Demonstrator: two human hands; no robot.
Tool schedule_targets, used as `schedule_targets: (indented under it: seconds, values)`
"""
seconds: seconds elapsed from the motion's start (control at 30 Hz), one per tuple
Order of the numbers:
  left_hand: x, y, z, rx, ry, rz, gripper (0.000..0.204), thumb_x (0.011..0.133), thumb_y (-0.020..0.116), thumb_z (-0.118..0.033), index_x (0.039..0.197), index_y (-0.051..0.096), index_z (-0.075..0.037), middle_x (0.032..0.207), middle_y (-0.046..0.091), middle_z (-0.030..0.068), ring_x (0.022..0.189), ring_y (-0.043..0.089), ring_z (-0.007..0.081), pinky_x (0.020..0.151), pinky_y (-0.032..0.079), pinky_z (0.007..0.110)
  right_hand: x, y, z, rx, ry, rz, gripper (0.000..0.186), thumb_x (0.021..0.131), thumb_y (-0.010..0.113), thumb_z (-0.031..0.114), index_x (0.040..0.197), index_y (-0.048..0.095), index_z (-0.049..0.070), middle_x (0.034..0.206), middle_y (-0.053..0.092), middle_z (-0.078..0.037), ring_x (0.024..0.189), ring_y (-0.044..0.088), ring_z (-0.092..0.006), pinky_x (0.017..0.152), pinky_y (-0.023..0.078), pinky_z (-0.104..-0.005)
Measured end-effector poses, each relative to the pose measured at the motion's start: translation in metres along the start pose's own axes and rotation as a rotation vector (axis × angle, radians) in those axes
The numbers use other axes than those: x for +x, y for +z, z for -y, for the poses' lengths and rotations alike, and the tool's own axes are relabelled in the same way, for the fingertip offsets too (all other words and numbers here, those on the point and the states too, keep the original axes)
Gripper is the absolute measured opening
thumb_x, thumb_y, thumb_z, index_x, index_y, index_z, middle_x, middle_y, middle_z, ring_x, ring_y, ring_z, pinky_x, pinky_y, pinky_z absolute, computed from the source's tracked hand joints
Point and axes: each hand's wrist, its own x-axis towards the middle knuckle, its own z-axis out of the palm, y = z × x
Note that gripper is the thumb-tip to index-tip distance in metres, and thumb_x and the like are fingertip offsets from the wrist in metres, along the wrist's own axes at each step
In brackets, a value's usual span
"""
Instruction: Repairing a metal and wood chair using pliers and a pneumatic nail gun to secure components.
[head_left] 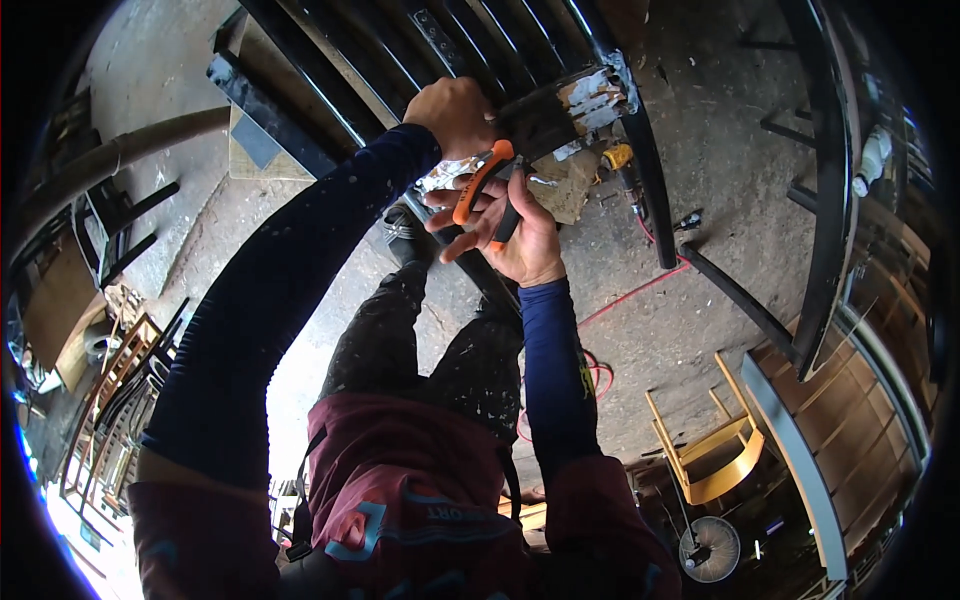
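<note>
A pair of pliers (483, 182) with orange and black handles rests in my right hand (527, 243). The palm is turned up and the handles are spread, with the thumb along one of them and loosely curled fingers behind the other. Just beyond it, my left hand (452, 112) is closed in a fist at the near edge of a black slatted piece of furniture (350, 70). What its fingers grip, if anything, is hidden. Peeling silvery covering and brown wood show at the corner rail (590, 100) right of my hands.
A yellow drill (618, 160) lies on the floor beside a black leg. A red cord (635, 292) runs across the concrete. Behind to the right are a yellow wooden chair frame (715, 455) and a fan (709, 548). A long black frame (830, 200) stands at right.
</note>
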Motion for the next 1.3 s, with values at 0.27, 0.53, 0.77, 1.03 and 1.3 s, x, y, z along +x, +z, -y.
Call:
schedule_targets:
  seconds: [0.27, 0.53, 0.77, 1.03, 1.3]
  values:
    - [-0.004, 0.0, -0.016, 0.024, -0.215, 0.053, 0.046, 0.071, 0.083, -0.045, 0.105, 0.079, -0.015, 0.094, 0.076, 0.01, 0.086, 0.074, 0.0286, 0.076, 0.06, 0.038, -0.026, -0.012, 0.045, -0.956, 0.147, -0.429, 0.024, 0.102, 0.059, 0.026, 0.1, 0.065, 0.003, 0.084, 0.071, -0.006, 0.063, 0.065, -0.0096, 0.049, 0.048, -0.0234]
    - [-0.019, -0.006, -0.043, 0.056, -0.321, -0.005, 0.064, 0.067, 0.086, -0.059, 0.113, 0.077, -0.015, 0.101, 0.075, 0.0081, 0.092, 0.073, 0.0283, 0.081, 0.058, 0.039, -0.097, -0.102, 0.073, -1.501, -0.022, -0.437, 0.021, 0.099, 0.065, 0.025, 0.095, 0.068, 0.004, 0.072, 0.062, 0.0, 0.058, 0.053, -0.0081, 0.05, 0.043, -0.027]
    - [-0.044, 0.026, -0.062, 0.1, -0.174, -0.288, 0.058, 0.076, 0.082, -0.052, 0.116, 0.068, -0.013, 0.104, 0.071, 0.0101, 0.088, 0.071, 0.0285, 0.074, 0.058, 0.041, -0.048, -0.105, 0.076, -1.241, 0.087, -0.507, 0.017, 0.09, 0.07, 0.011, 0.104, 0.064, 0.003, 0.078, 0.063, -0.008, 0.067, 0.062, -0.0227, 0.057, 0.05, -0.0353]
    - [-0.051, 0.036, -0.071, 0.031, -0.246, -0.281, 0.067, 0.074, 0.082, -0.029, 0.128, 0.054, -0.002, 0.121, 0.065, 0.0131, 0.109, 0.064, 0.0301, 0.088, 0.056, 0.04, -0.044, -0.027, 0.093, -2.192, -0.716, -0.353, 0.034, 0.085, 0.073, 0.003, 0.118, 0.063, 0.0, 0.106, 0.065, -0.016, 0.087, 0.065, -0.0347, 0.08, 0.053, -0.0431]
    - [-0.052, 0.051, -0.073, -0.07, -0.162, -0.545, 0.03, 0.095, 0.055, -0.022, 0.115, 0.055, 0.001, 0.104, 0.063, 0.0166, 0.103, 0.063, 0.0303, 0.09, 0.051, 0.038, 0.003, 0.026, 0.088, -2.088, -0.632, -0.309, 0.023, 0.089, 0.071, 0.006, 0.111, 0.067, 0.0, 0.092, 0.066, -0.015, 0.081, 0.067, -0.0337, 0.069, 0.053, -0.0405]
